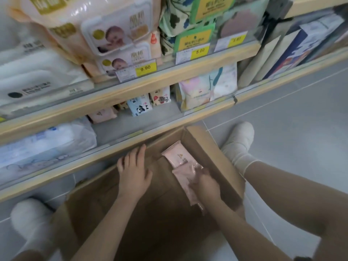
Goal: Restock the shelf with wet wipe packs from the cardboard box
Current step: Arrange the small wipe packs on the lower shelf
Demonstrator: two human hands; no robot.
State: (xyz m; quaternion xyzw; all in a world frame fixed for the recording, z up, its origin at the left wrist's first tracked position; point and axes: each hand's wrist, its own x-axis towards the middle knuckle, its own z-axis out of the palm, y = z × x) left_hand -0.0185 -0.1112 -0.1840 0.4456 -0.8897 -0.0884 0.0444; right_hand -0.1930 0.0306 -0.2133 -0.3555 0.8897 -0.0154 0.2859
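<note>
Hands: right hand [204, 182] curls onto a pink wet wipe pack [185, 182], blurred, grip unconfirmed; left hand [134, 169] spread flat | cardboard box [211, 153]: both hands inside, 2nd pink pack [174, 154] at its far end | lower shelf [120, 127]: just beyond box, similar pink packs [102, 114] at back | risk: slick film may slip from a loose grip.

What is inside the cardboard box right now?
Inside the cardboard box lie two pink wet wipe packs along its right wall. The right hand grips the nearer one; the left hand rests flat inside. The near, shadowed part is hidden.
</note>
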